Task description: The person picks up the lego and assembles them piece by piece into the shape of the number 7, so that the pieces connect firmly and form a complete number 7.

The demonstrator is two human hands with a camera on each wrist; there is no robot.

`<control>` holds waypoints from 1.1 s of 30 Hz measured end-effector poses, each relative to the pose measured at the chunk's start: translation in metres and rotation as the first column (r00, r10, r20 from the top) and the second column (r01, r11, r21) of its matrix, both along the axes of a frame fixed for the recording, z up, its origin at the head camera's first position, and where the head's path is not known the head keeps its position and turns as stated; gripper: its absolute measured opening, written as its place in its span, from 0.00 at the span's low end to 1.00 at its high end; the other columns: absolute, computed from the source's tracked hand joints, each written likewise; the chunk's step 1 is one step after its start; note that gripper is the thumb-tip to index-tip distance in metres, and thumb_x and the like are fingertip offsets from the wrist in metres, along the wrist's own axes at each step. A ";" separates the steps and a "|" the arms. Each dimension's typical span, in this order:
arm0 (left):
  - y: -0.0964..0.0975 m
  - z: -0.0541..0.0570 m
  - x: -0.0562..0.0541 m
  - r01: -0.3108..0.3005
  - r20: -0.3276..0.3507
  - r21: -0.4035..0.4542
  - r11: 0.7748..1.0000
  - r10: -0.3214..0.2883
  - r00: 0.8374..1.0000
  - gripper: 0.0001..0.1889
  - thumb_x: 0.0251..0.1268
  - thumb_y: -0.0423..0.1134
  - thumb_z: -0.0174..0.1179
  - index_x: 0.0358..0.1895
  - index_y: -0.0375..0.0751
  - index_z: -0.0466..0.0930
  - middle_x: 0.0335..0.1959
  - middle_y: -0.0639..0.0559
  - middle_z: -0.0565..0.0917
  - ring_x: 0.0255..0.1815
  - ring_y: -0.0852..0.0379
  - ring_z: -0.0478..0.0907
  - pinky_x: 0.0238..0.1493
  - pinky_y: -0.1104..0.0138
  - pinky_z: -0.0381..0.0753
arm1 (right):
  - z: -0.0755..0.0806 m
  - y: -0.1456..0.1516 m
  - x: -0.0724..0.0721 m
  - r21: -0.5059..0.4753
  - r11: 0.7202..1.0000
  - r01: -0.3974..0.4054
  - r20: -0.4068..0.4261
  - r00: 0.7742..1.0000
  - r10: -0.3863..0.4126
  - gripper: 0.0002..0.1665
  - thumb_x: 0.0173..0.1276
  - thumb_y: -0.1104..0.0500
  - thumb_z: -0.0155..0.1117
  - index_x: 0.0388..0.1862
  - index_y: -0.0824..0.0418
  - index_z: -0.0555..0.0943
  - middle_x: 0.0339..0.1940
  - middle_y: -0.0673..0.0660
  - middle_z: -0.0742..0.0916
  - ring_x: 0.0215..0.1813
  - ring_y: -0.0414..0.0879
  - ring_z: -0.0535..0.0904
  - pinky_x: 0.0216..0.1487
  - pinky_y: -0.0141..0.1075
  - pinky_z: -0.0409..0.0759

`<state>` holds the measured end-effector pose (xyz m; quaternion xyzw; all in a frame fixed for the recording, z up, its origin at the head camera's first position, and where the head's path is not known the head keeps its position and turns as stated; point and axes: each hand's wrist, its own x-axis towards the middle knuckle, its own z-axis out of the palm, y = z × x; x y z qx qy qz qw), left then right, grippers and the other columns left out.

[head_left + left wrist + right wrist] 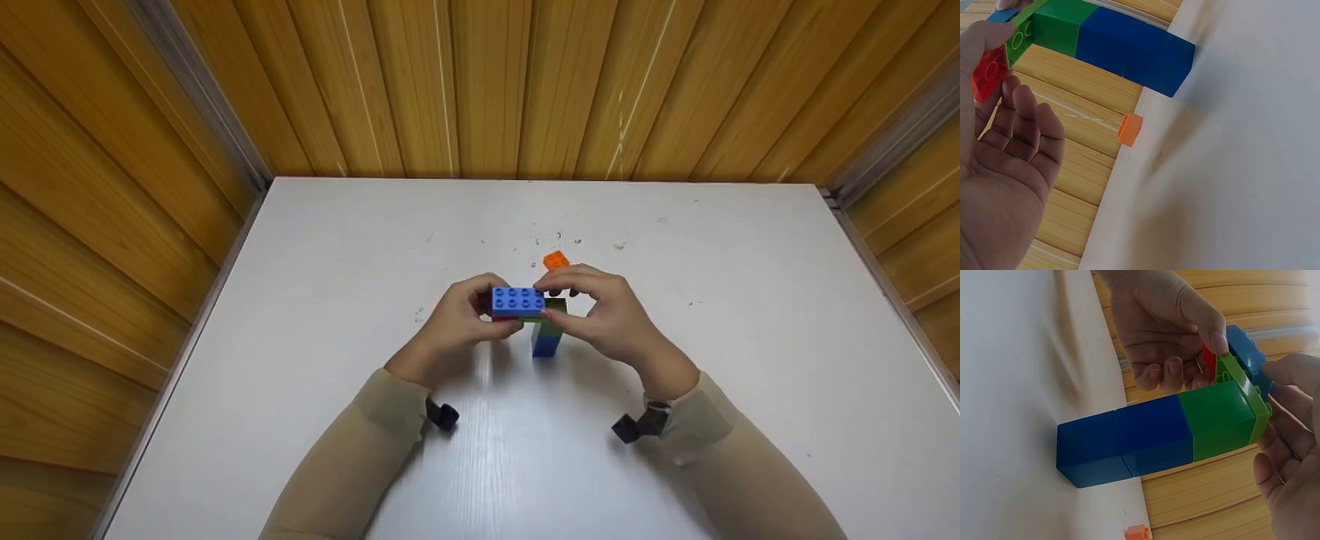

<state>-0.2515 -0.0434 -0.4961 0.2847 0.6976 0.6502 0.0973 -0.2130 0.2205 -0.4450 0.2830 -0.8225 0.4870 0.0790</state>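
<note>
A tower stands upright on the table: two dark blue bricks (1154,436) with a green brick (1216,419) above them. A lime-green brick (1244,385) lies across its top and overhangs to the left. On that overhang sits a light blue eight-stud brick (517,301), with a red brick (991,73) at the left end, partly hidden by fingers. My left hand (461,311) pinches the red brick, its thumb also against the lime-green edge. The right hand (611,311) holds the light blue brick's right end between thumb and index finger.
A small orange brick (556,260) lies on the white table (360,240) just beyond the right hand. Wood-panelled walls (487,90) border the table at the back and both sides. Dark marks dot the tabletop near the orange brick.
</note>
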 end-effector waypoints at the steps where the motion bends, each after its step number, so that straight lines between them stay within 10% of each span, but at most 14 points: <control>1: 0.000 0.000 0.000 0.002 -0.002 0.005 1.000 -0.002 1.000 0.16 0.65 0.26 0.78 0.53 0.30 0.85 0.46 0.53 0.87 0.44 0.57 0.82 0.52 0.70 0.86 | 0.000 0.000 0.000 0.003 1.000 -0.002 -0.003 1.000 0.002 0.20 0.69 0.66 0.84 0.58 0.55 0.94 0.57 0.52 0.95 0.57 0.51 0.88 0.60 0.29 0.82; 17: 0.001 0.000 0.001 -0.017 -0.031 0.017 1.000 0.017 0.999 0.14 0.64 0.28 0.80 0.50 0.32 0.87 0.45 0.54 0.87 0.43 0.57 0.82 0.52 0.68 0.85 | -0.012 -0.009 0.002 0.023 0.999 -0.042 -0.173 0.984 0.045 0.19 0.68 0.73 0.77 0.55 0.57 0.94 0.58 0.58 0.90 0.62 0.48 0.85 0.70 0.23 0.81; 33: 0.001 0.000 0.000 -0.006 -0.055 0.039 0.999 0.009 0.998 0.14 0.64 0.27 0.80 0.50 0.29 0.88 0.45 0.56 0.89 0.44 0.58 0.82 0.51 0.68 0.85 | -0.022 -0.008 -0.002 0.262 0.965 0.026 -0.436 0.895 0.095 0.35 0.66 0.65 0.85 0.72 0.55 0.88 0.64 0.59 0.89 0.63 0.53 0.88 0.68 0.40 0.89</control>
